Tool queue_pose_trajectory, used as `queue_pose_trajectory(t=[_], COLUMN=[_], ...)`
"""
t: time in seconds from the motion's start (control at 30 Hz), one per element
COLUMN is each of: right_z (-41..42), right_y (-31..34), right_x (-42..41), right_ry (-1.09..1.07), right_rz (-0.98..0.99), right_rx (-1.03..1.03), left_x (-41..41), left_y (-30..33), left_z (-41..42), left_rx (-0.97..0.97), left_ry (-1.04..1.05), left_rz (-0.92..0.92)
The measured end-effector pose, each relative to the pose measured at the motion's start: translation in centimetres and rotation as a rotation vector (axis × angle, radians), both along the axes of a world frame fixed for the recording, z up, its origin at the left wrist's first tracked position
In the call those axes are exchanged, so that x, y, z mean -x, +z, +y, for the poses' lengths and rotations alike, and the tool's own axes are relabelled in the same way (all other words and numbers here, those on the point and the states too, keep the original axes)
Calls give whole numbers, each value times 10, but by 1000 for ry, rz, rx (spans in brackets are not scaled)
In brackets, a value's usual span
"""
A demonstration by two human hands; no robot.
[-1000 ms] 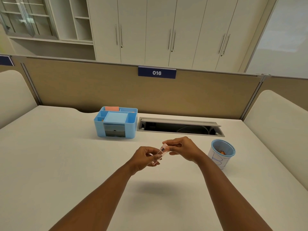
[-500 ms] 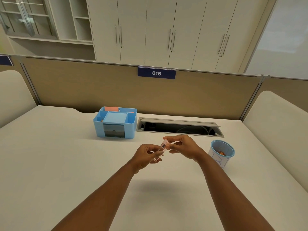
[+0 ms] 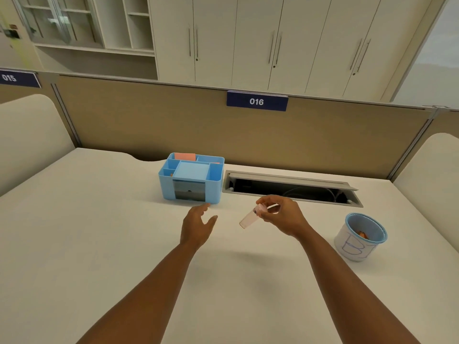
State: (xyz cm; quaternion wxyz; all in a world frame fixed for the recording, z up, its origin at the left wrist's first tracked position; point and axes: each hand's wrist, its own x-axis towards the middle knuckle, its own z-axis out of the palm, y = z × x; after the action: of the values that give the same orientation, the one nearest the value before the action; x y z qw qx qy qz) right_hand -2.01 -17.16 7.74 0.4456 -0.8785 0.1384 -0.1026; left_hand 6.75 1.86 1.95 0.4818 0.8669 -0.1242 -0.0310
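My right hand [image 3: 282, 214] pinches the pink-capped end of a small clear tube [image 3: 249, 219], which slants down to the left above the white desk [image 3: 99, 244]. My left hand [image 3: 197, 225] hovers apart from the tube, fingers relaxed and stretched toward the blue desk organizer [image 3: 191, 178], its fingertips close to the organizer's lower front edge. The organizer has several compartments, a pink pad at the back and a dark drawer in front.
A white cup with a blue rim [image 3: 360, 237], marked with a blue letter and holding something orange, stands at the right. An open cable tray [image 3: 290, 188] is set into the desk behind my hands. A tan partition labelled 016 [image 3: 257, 101] closes the back.
My left hand has let go of the tube and moved left toward the organizer. The right hand now holds the tube alone. The view has shifted left.
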Motion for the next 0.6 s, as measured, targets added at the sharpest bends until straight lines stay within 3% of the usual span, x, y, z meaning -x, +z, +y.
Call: queue_pose_trajectory(t=[0.2,0.43,0.6], right_z=[28,62,85], right_y=[0,6,11], right_x=[-52,-126,-172], right_ry=[-36,-91,-50], right_rz=[-130,-356,-401], right_rx=[40,15,7], left_x=[-53,-113,-136], left_y=[-1,5,-4], left_z=[36,56,57], left_rx=[-213,-431,-514], left_ry=[155,84,38], left_rz=[-124,-182,-163])
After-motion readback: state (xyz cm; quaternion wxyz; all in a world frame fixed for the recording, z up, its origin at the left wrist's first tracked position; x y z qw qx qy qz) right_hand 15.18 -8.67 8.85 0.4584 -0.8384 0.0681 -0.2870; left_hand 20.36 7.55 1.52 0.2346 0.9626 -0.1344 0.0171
